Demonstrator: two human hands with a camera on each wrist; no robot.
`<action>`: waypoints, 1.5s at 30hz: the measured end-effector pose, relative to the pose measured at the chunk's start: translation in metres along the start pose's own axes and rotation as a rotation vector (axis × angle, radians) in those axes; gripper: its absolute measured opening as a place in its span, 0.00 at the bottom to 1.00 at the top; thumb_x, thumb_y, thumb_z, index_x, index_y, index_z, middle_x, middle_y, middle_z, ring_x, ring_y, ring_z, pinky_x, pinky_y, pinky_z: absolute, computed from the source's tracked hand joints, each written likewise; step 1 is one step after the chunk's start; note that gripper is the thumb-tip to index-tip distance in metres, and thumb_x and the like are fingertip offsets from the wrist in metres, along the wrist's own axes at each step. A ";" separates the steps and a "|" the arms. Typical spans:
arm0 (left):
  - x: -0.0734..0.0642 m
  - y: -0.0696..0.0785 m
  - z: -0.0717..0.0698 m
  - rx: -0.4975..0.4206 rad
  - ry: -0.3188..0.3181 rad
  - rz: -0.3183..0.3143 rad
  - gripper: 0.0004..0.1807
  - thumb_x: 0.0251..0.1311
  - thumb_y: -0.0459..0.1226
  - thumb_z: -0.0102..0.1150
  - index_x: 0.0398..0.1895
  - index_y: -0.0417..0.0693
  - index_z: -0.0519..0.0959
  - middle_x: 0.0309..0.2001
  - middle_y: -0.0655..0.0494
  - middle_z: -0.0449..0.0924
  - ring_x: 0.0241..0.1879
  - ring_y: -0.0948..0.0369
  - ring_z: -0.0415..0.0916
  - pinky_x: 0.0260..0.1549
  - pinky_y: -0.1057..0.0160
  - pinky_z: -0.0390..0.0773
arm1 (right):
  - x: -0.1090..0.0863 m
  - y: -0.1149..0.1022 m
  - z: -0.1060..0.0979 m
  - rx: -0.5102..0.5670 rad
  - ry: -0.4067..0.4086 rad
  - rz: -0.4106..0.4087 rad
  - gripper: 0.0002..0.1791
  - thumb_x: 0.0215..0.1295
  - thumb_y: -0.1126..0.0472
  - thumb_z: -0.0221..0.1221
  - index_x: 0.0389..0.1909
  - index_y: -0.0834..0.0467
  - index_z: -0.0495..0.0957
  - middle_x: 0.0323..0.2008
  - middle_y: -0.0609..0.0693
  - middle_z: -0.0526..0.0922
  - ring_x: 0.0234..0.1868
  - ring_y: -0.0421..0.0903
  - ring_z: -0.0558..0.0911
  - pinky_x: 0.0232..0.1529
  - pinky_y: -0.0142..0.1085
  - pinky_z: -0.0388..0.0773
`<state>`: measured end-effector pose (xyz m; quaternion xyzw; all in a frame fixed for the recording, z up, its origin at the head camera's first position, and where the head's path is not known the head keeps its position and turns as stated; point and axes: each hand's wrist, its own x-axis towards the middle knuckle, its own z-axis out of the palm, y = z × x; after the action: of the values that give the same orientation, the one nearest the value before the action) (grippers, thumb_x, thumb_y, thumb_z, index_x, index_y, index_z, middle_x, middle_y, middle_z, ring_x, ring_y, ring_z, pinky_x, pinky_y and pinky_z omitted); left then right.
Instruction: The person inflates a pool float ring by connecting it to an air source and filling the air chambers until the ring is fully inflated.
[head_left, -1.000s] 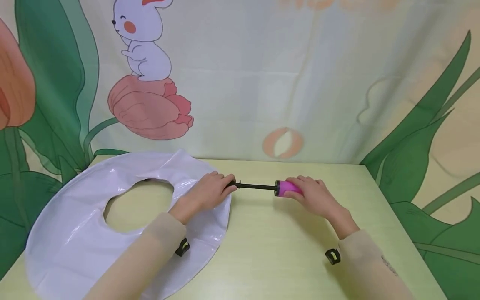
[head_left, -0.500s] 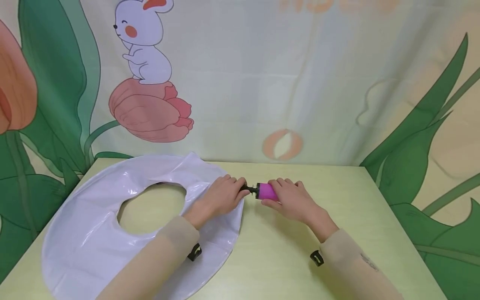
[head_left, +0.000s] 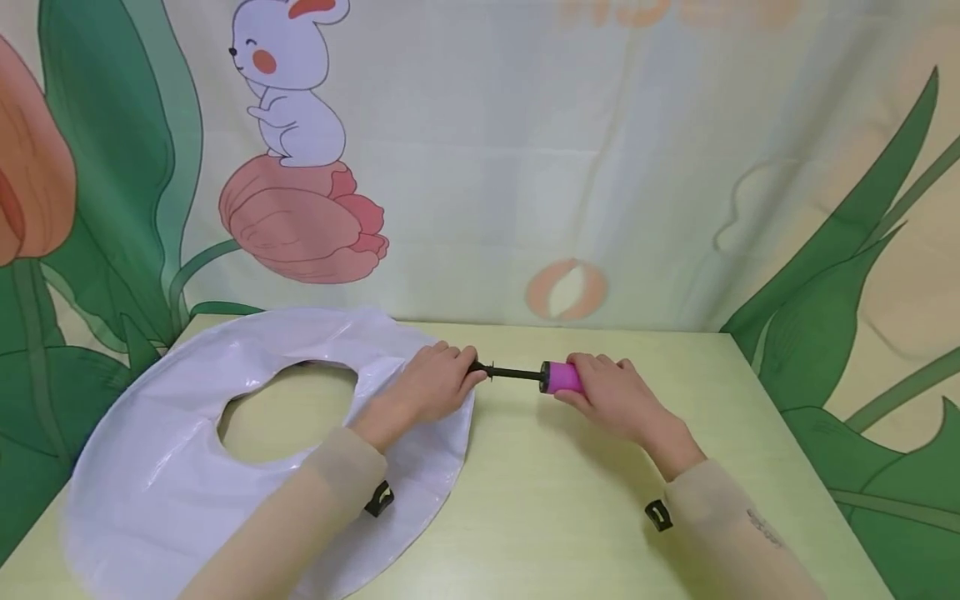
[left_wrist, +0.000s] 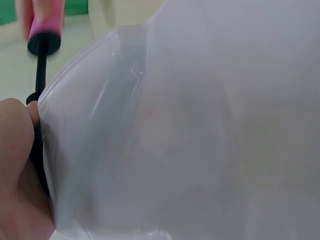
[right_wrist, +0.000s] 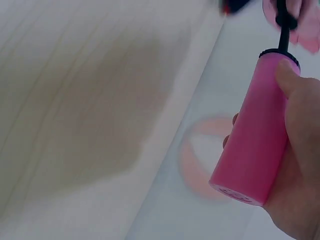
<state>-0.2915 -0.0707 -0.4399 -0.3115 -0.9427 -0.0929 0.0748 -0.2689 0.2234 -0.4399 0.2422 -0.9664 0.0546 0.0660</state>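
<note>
A hand pump with a pink barrel [right_wrist: 252, 125] and a thin black rod [head_left: 516, 373] is held level above the table. My right hand [head_left: 618, 393] grips the barrel, thumb along its side in the right wrist view. At the rod's other end, my left hand [head_left: 427, 385] holds the black end piece, mostly hidden in its fingers. A length of rod shows between the two hands. Under and beside the left hand lies a pale, glossy, partly filled inflatable ring [head_left: 142, 450], creased around its hole. In the left wrist view the ring's film [left_wrist: 175, 130] fills most of the picture.
Both hands work over a pale yellow-green table [head_left: 570, 517]. Behind it hangs a printed cloth [head_left: 480, 167] with a rabbit and tulips. Black clips [head_left: 380, 498] show at the sleeve cuffs.
The right hand pushed the pink barrel left, up to the left hand, then drew it back right, baring the rod again. The ring and left hand shifted right, then partly back left.
</note>
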 end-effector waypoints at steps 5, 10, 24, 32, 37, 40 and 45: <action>0.009 0.019 0.003 0.020 0.008 0.002 0.16 0.81 0.50 0.45 0.45 0.47 0.73 0.30 0.55 0.72 0.36 0.53 0.71 0.40 0.53 0.71 | 0.014 -0.025 0.002 -0.079 0.035 -0.060 0.30 0.78 0.39 0.51 0.64 0.60 0.69 0.49 0.54 0.80 0.48 0.55 0.80 0.46 0.55 0.74; 0.007 0.014 0.006 -0.033 -0.018 0.004 0.15 0.80 0.50 0.46 0.44 0.48 0.72 0.29 0.56 0.71 0.35 0.53 0.70 0.40 0.54 0.71 | 0.011 -0.031 0.001 -0.078 0.033 -0.032 0.29 0.78 0.40 0.53 0.62 0.60 0.72 0.53 0.55 0.79 0.51 0.54 0.79 0.47 0.54 0.74; 0.001 -0.008 0.011 -0.046 -0.004 -0.013 0.15 0.81 0.48 0.45 0.39 0.47 0.69 0.27 0.54 0.68 0.34 0.51 0.69 0.38 0.52 0.70 | -0.001 -0.003 0.002 -0.071 0.031 0.029 0.30 0.78 0.44 0.54 0.72 0.56 0.66 0.56 0.59 0.78 0.55 0.61 0.76 0.52 0.61 0.66; 0.009 0.015 0.005 -0.023 0.033 0.006 0.15 0.81 0.48 0.45 0.42 0.47 0.71 0.28 0.54 0.69 0.35 0.52 0.70 0.39 0.54 0.70 | 0.020 -0.037 -0.002 -0.112 0.049 -0.066 0.29 0.80 0.42 0.50 0.73 0.53 0.68 0.54 0.58 0.79 0.53 0.59 0.77 0.49 0.58 0.68; 0.006 0.004 0.005 -0.050 0.005 0.015 0.14 0.81 0.49 0.45 0.42 0.48 0.71 0.27 0.55 0.70 0.34 0.53 0.69 0.38 0.54 0.70 | 0.016 -0.029 -0.004 -0.059 0.020 -0.041 0.29 0.80 0.41 0.50 0.74 0.51 0.68 0.53 0.55 0.79 0.52 0.56 0.77 0.50 0.55 0.67; 0.002 -0.008 0.007 -0.057 -0.010 0.023 0.14 0.81 0.48 0.45 0.42 0.48 0.71 0.27 0.56 0.70 0.33 0.52 0.68 0.38 0.54 0.70 | 0.005 -0.013 -0.003 -0.020 0.006 -0.010 0.30 0.79 0.42 0.52 0.73 0.51 0.69 0.53 0.55 0.79 0.53 0.55 0.76 0.51 0.56 0.66; -0.001 -0.019 0.009 -0.038 0.001 0.014 0.14 0.81 0.47 0.46 0.40 0.47 0.70 0.26 0.55 0.69 0.33 0.51 0.69 0.38 0.53 0.70 | -0.007 0.007 -0.005 -0.004 0.019 0.023 0.30 0.77 0.44 0.56 0.73 0.53 0.69 0.54 0.58 0.79 0.54 0.58 0.76 0.52 0.58 0.65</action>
<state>-0.3026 -0.0846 -0.4512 -0.3193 -0.9386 -0.1104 0.0701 -0.2655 0.2333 -0.4364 0.2303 -0.9686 0.0557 0.0751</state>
